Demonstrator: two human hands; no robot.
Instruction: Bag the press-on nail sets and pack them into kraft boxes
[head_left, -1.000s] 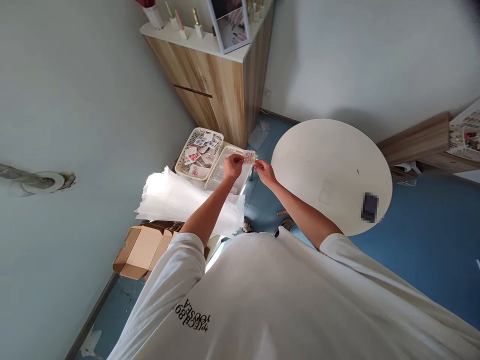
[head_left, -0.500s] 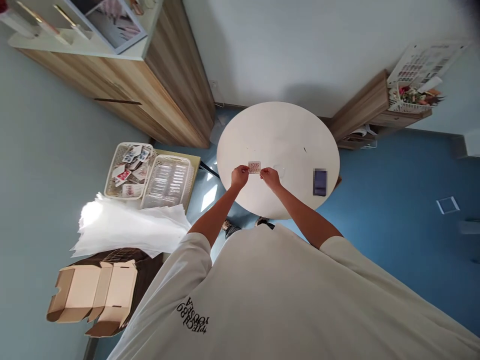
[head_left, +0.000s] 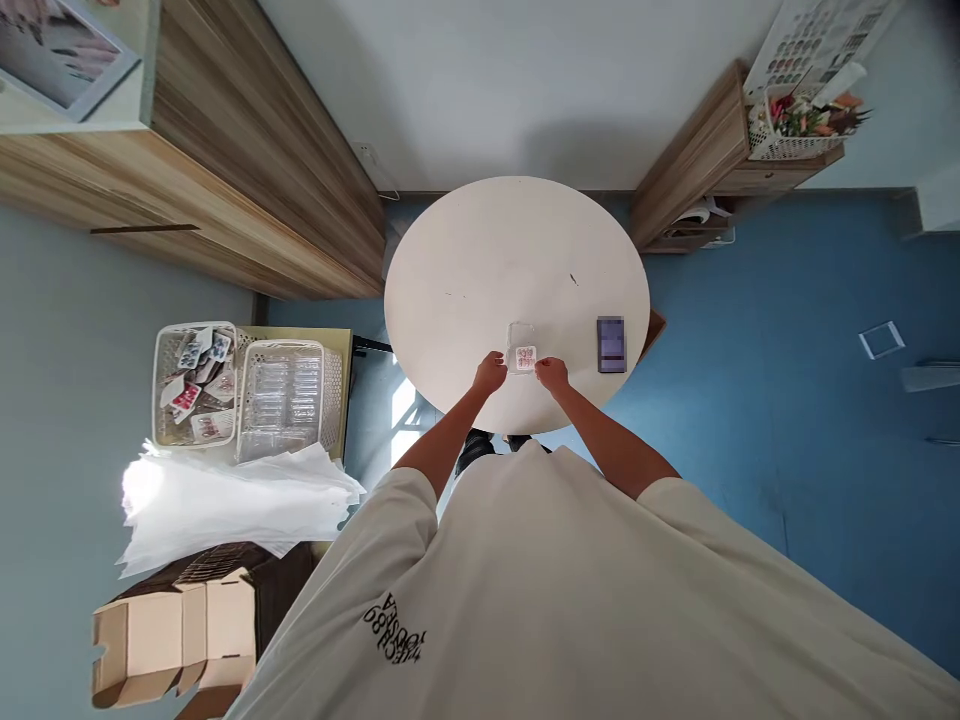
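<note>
A small card with rows of red and pink press-on nails (head_left: 526,357) is over the lower half of an open clear plastic box (head_left: 520,332) on the round white table. My right hand (head_left: 553,374) is closed, pinching the card's right edge. On the other side, my left hand (head_left: 490,372) has its fingers closed at the box's left edge, seeming to grip it. Whether the card touches the box's bottom cannot be made out.
A dark phone-like device (head_left: 611,345) lies on the table (head_left: 480,240) to the right. On the left stand a white basket of nail cards (head_left: 196,384), a basket of clear plastic boxes (head_left: 282,395), white sheets (head_left: 247,505) and an open cardboard box (head_left: 176,635). A wooden cabinet (head_left: 270,150) stands behind.
The nail card has moved from between both hands to over the clear box. My left hand has let go of the card and is at the box's edge. The view has shifted.
</note>
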